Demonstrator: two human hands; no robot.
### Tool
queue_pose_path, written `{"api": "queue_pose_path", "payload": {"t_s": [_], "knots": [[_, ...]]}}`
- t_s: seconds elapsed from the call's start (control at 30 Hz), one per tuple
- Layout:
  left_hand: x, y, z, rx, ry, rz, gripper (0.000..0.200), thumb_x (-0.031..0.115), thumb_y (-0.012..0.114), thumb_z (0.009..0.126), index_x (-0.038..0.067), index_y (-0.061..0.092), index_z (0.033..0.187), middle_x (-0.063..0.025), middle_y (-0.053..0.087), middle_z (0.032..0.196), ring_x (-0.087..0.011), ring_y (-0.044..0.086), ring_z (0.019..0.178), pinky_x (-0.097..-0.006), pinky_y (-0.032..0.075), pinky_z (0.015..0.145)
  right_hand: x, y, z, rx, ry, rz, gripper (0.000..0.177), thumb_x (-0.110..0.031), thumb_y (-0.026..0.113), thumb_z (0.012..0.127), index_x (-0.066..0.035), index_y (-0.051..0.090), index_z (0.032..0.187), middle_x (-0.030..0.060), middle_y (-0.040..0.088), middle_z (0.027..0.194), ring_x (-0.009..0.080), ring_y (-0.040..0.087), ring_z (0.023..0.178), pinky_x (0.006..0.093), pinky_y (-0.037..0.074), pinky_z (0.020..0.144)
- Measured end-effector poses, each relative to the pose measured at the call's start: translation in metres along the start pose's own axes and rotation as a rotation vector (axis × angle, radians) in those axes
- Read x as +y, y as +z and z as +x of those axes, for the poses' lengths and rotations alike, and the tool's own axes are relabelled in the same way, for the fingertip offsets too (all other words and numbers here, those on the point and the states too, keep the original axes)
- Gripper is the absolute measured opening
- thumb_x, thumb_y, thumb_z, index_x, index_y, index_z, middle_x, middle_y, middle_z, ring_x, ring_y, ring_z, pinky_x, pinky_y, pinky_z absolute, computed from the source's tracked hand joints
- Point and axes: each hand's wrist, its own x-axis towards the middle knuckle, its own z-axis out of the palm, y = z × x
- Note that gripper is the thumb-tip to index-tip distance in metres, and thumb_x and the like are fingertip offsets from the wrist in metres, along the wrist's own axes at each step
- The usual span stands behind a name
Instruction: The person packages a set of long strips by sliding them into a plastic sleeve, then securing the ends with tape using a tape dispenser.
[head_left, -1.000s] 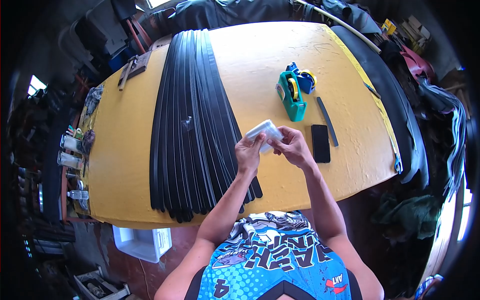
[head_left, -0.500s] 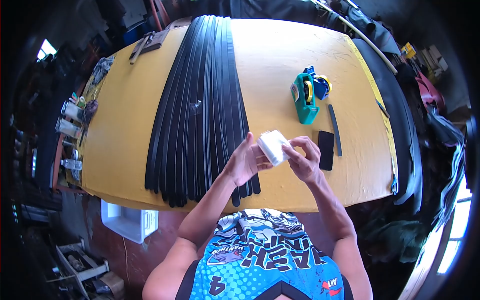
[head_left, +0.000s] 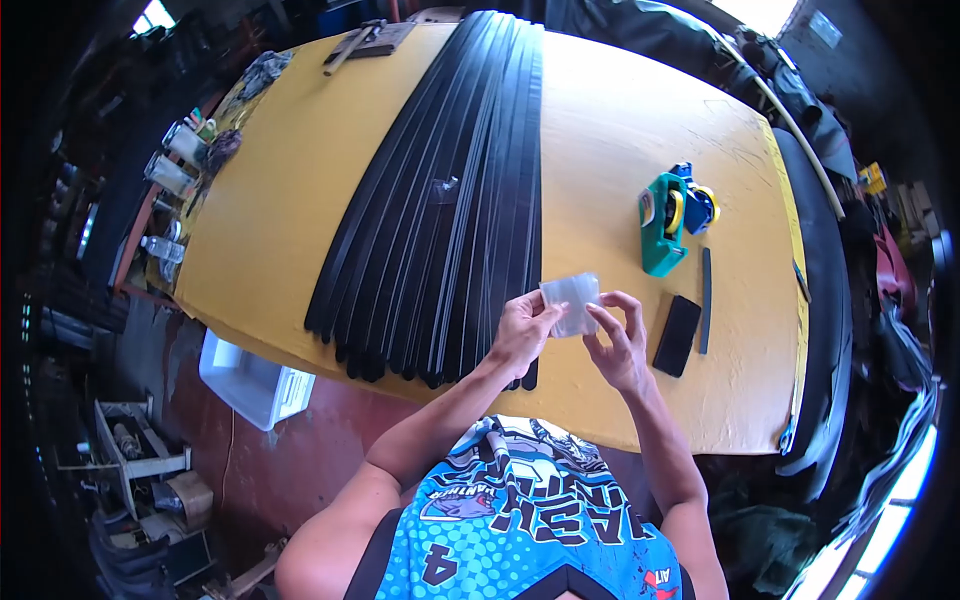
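A small whitish, translucent packet is held between both hands above the table's near edge. My left hand pinches its left side, thumb on top. At its right side, my right hand grips the edge with thumb and fingertips. Long black strips lie fanned out on the yellow table to the left of the hands. A small clear piece rests on the strips.
A green tape dispenser and a blue one stand right of centre. Nearer are a black phone and a thin dark bar. Jars line the left edge; a white bin is on the floor.
My left hand, open beside the packet before, has closed on its left side. The packet now faces up flatter. The camera view has shifted and turned, so the table appears tilted.
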Motion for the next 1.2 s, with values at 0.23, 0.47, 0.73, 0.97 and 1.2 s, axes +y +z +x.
{"api": "queue_pose_path", "payload": {"t_s": [0.23,0.47,0.73,0.97,1.2], "knots": [[-0.008,-0.027,0.018,0.011,0.044,0.155,0.023,0.009,0.058,0.085,-0.002,0.061,0.105,-0.0101,0.065,0.094,-0.0134,0.062,0.083,-0.0279,0.052,0.076,0.071,-0.018,-0.014,0.238,0.521,-0.020,0.017,0.000,0.058,0.078,0.000,0.058,0.096,0.0121,0.056,0.090,0.0223,0.057,0.079,0.0313,0.047,0.070],[-0.012,-0.025,0.023,-0.049,-0.054,0.171,0.025,0.010,0.058,0.087,-0.002,0.059,0.109,-0.0093,0.065,0.095,-0.0117,0.062,0.082,-0.0277,0.053,0.074,0.236,-0.060,0.014,0.134,0.934,-0.235,0.033,-0.032,0.059,0.086,-0.003,0.065,0.100,0.0089,0.061,0.077,0.0179,0.057,0.068,0.0291,0.047,0.063],[-0.023,-0.032,0.029,-0.090,-0.068,0.129,0.025,0.010,0.057,0.088,-0.005,0.058,0.108,-0.0095,0.064,0.093,-0.0114,0.062,0.080,-0.0268,0.053,0.072,0.244,-0.052,0.051,-0.169,1.437,0.155,0.037,-0.040,0.064,0.082,-0.003,0.066,0.086,-0.0017,0.047,0.064,0.0072,0.033,0.050,0.0264,0.027,0.043],[-0.025,-0.035,0.033,-0.088,-0.095,0.142,0.024,0.009,0.057,0.088,-0.004,0.059,0.107,-0.0086,0.064,0.093,-0.0112,0.063,0.079,-0.0267,0.054,0.071,0.201,-0.064,0.018,0.013,1.317,0.240,0.027,-0.031,0.066,0.082,-0.005,0.063,0.076,0.0008,0.056,0.069,0.0066,0.040,0.054,0.0231,0.032,0.048],[-0.026,-0.033,0.037,-0.115,-0.139,0.152,0.023,0.009,0.057,0.088,-0.004,0.060,0.106,-0.0077,0.064,0.093,-0.0110,0.062,0.080,-0.0262,0.052,0.074,0.173,-0.058,-0.031,0.148,1.436,0.576,0.024,-0.028,0.064,0.086,-0.010,0.057,0.071,-0.0039,0.054,0.064,0.0048,0.046,0.054,0.0202,0.037,0.051]]}}
